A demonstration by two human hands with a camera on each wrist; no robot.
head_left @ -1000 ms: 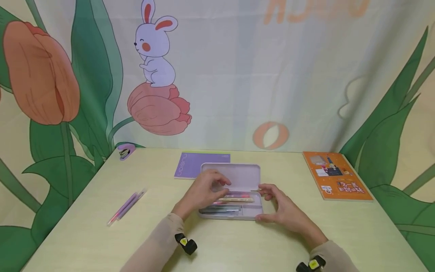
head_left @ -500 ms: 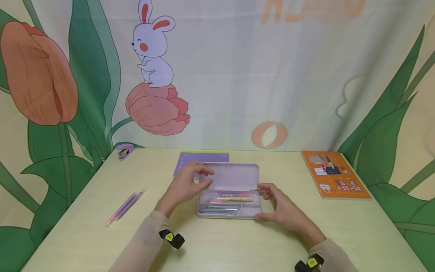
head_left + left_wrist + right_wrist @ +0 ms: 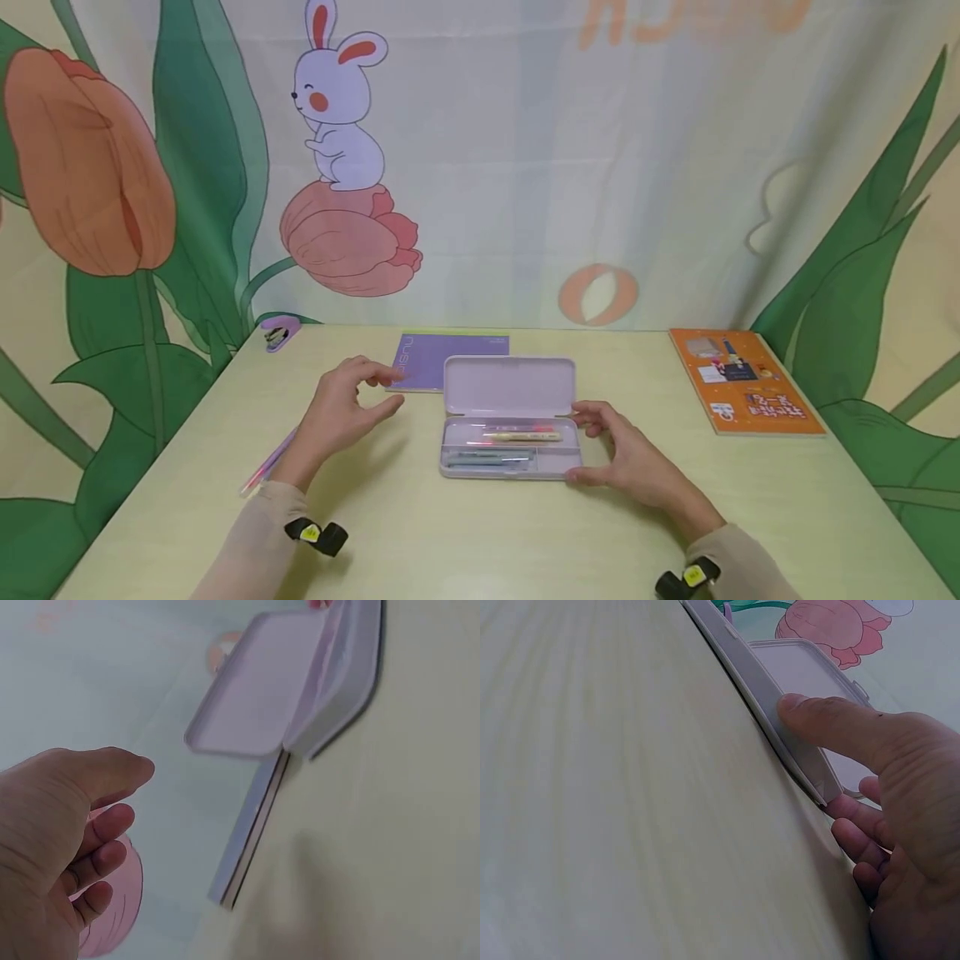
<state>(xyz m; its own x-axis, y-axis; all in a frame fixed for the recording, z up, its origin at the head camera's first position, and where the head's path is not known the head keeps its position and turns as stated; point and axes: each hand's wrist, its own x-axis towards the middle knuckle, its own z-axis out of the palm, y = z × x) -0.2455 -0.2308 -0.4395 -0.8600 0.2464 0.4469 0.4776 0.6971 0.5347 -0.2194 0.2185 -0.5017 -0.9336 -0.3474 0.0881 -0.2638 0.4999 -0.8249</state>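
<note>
A pale lilac pencil case [image 3: 510, 387] lies on the table with its lid raised. Several pens [image 3: 491, 459] are in its front compartment, and more, one of them yellow [image 3: 522, 437], lie in the back one. My right hand [image 3: 626, 462] holds the case by its right end, thumb on the front side and fingers round the end, as the right wrist view also shows. Held in the air left of the case, my left hand [image 3: 335, 421] is empty, fingers loosely bent. Beneath its wrist, purple-pink pens [image 3: 262, 468] lie on the table, partly hidden.
Behind the case lies a purple notebook [image 3: 453, 354], partly covered by the lid. A lilac stapler [image 3: 281, 332] sits at the far left corner. To the right rests an orange book [image 3: 746, 383]. A printed curtain [image 3: 480, 167] hangs along the table's back edge.
My left hand has moved left, away from over the pencil case, and now overlaps the loose pens in the head view. The right hand stays at the case's right end.
</note>
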